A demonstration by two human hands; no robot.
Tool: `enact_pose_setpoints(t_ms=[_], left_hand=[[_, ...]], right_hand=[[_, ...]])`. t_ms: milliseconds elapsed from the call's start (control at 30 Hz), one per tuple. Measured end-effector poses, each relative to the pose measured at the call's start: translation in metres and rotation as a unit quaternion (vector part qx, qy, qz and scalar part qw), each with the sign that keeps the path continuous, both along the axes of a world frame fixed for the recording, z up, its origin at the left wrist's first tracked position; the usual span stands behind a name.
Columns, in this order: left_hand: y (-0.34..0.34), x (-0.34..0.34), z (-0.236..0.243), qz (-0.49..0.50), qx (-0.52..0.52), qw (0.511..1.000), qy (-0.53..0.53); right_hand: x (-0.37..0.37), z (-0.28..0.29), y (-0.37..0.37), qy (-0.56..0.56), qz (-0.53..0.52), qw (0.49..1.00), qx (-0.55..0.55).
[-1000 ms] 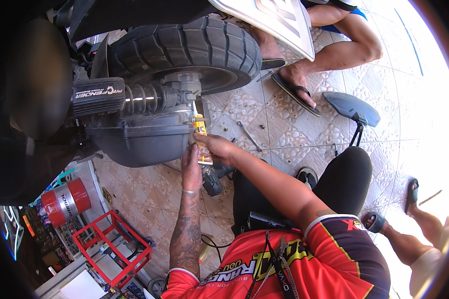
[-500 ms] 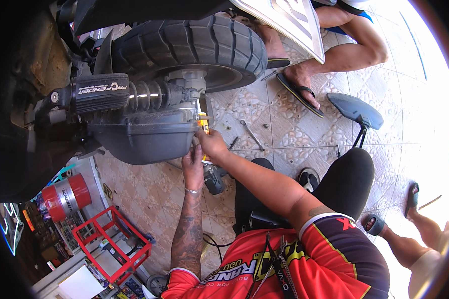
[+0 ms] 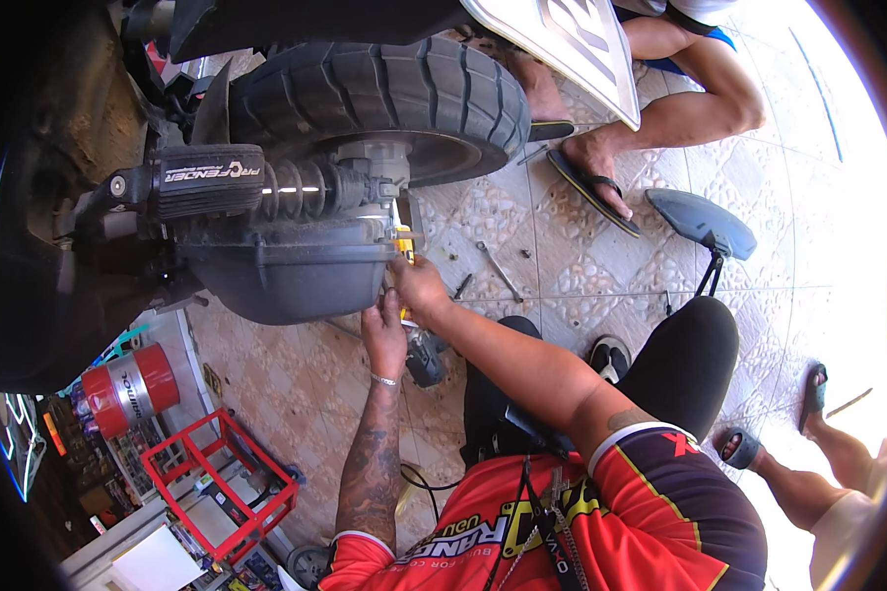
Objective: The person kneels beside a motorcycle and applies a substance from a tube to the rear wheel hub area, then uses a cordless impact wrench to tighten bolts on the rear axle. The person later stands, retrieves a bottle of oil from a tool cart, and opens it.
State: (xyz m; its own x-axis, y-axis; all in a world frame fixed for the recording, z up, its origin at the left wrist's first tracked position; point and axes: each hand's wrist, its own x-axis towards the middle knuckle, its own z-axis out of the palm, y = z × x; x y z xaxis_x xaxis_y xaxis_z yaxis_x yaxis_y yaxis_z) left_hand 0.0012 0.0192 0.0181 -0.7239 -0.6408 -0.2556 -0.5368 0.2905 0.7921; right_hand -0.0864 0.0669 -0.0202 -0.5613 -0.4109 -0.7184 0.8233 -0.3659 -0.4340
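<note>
While the right hand [image 3: 422,288] is closing round the yellow tube [image 3: 405,242], the left hand [image 3: 384,327] is holding its fingertips close by the tube's lower end; whether it is gripping anything, I cannot tell. Compared with a second ago, the right hand is covering far more of the label, probably giving the tube a firmer hold, and the pale nozzle [image 3: 395,212] is still pointing up toward the wheel hub [image 3: 375,158]. Just left, the dark casing [image 3: 296,281] is jutting out, with the shock absorber [image 3: 207,182] and tyre [image 3: 375,94] sitting beyond. Farther right, a wrench [image 3: 501,272] is lying on the tiled floor [image 3: 601,258], and another person's foot [image 3: 595,163] is resting near a grey mirror-like part [image 3: 695,217].
</note>
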Motion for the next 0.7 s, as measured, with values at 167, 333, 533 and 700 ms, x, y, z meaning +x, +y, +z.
enact_pose_setpoints(t_ms=[167, 333, 533, 700], left_hand=[[0.000, 0.000, 0.001, -0.010, -0.029, 1.000, 0.000], [-0.001, 0.002, -0.005, -0.005, -0.060, 0.998, 0.006], [-0.005, 0.008, -0.023, 0.005, -0.081, 0.995, 0.049], [-0.015, 0.011, -0.033, -0.005, -0.122, 0.991, 0.063]], right_hand=[[-0.001, -0.003, -0.002, 0.018, 0.029, 0.999, 0.010], [0.000, -0.013, -0.013, 0.028, -0.019, 0.998, 0.052], [-0.006, -0.009, -0.009, -0.018, -0.031, 0.999, -0.007], [-0.008, -0.007, -0.013, -0.017, -0.055, 0.998, -0.027]])
